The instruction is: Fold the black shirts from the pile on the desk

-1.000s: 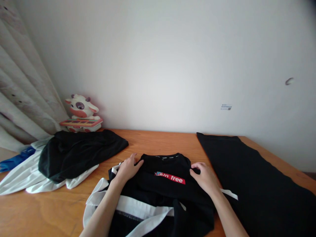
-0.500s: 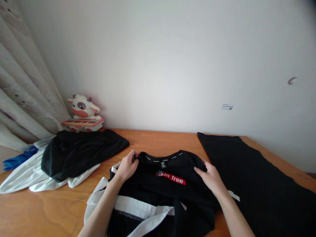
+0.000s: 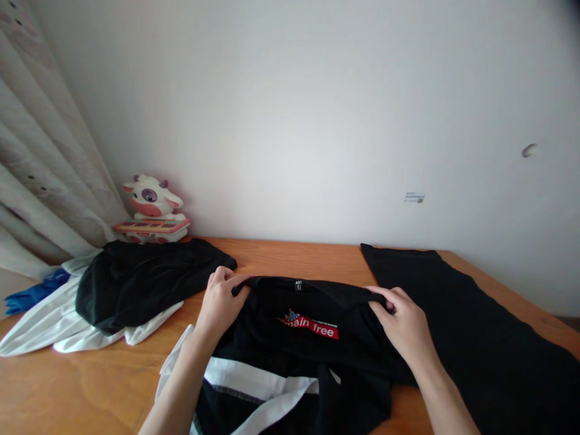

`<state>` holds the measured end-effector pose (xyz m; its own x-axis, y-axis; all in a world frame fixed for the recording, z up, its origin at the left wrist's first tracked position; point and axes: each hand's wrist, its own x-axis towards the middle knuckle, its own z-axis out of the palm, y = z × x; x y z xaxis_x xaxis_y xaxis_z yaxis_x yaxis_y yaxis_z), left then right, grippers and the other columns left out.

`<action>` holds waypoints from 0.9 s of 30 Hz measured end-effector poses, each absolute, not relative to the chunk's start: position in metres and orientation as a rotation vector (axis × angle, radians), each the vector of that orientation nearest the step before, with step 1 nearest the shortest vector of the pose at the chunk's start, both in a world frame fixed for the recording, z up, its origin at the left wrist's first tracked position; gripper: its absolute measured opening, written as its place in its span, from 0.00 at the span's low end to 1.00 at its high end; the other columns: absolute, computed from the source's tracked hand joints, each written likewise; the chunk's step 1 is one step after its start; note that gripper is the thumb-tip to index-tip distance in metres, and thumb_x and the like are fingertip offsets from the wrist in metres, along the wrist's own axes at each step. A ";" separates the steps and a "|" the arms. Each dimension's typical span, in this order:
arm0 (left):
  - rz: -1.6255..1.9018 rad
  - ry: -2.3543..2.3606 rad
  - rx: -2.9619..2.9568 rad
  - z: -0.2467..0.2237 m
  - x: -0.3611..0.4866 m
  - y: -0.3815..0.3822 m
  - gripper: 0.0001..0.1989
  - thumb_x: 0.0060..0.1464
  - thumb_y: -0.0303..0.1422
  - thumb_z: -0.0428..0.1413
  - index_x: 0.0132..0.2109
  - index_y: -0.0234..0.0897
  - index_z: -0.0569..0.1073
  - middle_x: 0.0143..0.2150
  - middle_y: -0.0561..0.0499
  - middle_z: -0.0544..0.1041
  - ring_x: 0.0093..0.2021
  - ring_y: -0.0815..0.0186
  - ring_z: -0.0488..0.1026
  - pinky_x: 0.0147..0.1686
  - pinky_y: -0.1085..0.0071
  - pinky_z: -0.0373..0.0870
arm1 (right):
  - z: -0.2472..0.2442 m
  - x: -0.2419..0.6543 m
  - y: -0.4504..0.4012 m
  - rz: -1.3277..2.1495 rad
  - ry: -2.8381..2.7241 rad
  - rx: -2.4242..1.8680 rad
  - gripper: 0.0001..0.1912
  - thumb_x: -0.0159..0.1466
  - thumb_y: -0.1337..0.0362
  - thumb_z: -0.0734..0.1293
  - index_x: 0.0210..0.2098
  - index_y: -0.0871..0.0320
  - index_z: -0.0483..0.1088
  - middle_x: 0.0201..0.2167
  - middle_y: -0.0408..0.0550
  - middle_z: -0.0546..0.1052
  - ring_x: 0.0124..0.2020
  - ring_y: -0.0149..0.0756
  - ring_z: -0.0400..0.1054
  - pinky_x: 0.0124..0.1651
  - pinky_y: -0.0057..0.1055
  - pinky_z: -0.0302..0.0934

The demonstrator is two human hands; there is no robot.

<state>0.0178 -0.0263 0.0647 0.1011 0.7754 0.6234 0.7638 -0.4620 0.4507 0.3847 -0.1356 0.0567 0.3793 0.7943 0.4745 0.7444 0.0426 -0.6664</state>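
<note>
A black T-shirt (image 3: 272,338) with a red "main free" print is held up at its shoulders, near the neckline. My left hand (image 3: 224,299) pinches the left shoulder, thumb and fingers closed on the cloth. On the other side my right hand (image 3: 401,320) grips the right shoulder the same way. A small label shows at the middle of the collar. Below the print lies a white band (image 3: 258,379) across black cloth; I cannot tell whether it belongs to the shirt. Both forearms hide part of the garment's sides.
A black garment (image 3: 149,284) with white cloth (image 3: 36,332) lies bunched at the left, beside a blue item (image 3: 40,290). A flat black garment (image 3: 480,344) covers the right of the wooden table (image 3: 290,257). A cow-shaped toy keyboard (image 3: 151,223) stands by the wall and curtain (image 3: 45,151).
My right hand has shifted slightly right and up, and my left hand slightly up and left. The shirt's neckline is now pulled straighter, and more of the red print shows.
</note>
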 end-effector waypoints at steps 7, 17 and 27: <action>1.072 1.411 1.941 0.111 0.022 -0.055 0.29 0.60 0.45 0.48 0.61 0.34 0.74 0.19 0.58 0.69 0.19 0.68 0.66 0.21 0.74 0.62 | 0.073 0.376 -0.142 0.806 -0.921 -1.311 0.28 0.56 0.47 0.69 0.50 0.57 0.69 0.21 0.40 0.74 0.24 0.38 0.70 0.29 0.32 0.65; -0.155 0.874 1.811 0.110 -0.010 -0.068 0.12 0.53 0.37 0.56 0.36 0.39 0.83 0.36 0.47 0.85 0.40 0.57 0.82 0.40 0.67 0.76 | 0.076 0.398 -0.171 1.561 -1.420 -1.478 0.11 0.58 0.54 0.72 0.35 0.54 0.73 0.33 0.46 0.82 0.41 0.43 0.78 0.49 0.38 0.69; 0.720 1.232 2.091 0.109 0.041 0.048 0.25 0.59 0.48 0.48 0.52 0.36 0.79 0.50 0.44 0.83 0.57 0.53 0.75 0.56 0.59 0.70 | 0.080 0.379 -0.054 0.744 -1.307 -1.559 0.26 0.68 0.60 0.59 0.66 0.52 0.60 0.58 0.55 0.75 0.60 0.42 0.70 0.60 0.43 0.65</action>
<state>0.0411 0.0478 0.1086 0.4220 0.8943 0.1488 0.5682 -0.3888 0.7253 0.3788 -0.0538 0.0797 0.2473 0.9622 0.1137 0.3931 0.0076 -0.9195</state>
